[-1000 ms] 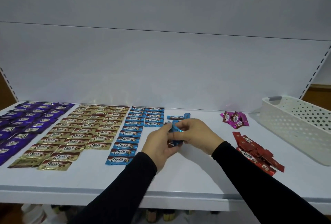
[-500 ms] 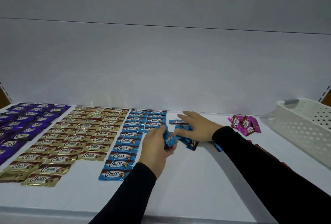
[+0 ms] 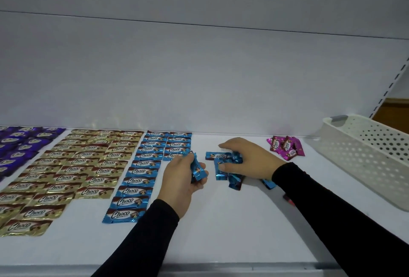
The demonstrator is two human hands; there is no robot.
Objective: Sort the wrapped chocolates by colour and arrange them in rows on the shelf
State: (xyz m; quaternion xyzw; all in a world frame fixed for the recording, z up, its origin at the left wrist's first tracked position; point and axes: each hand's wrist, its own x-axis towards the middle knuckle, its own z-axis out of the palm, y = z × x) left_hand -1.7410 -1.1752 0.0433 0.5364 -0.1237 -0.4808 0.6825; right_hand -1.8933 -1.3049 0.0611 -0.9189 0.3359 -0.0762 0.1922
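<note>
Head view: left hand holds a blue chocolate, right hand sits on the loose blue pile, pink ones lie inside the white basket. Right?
One thing is off. In the head view the pink chocolates lie on the shelf beside the white basket, not inside it. The left hand does hold a blue chocolate, and the right hand rests on the loose blue pile.

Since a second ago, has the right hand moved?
Yes. The right hand left the left hand and went right and back, toward the pink chocolates, onto the loose blue chocolates.
</note>
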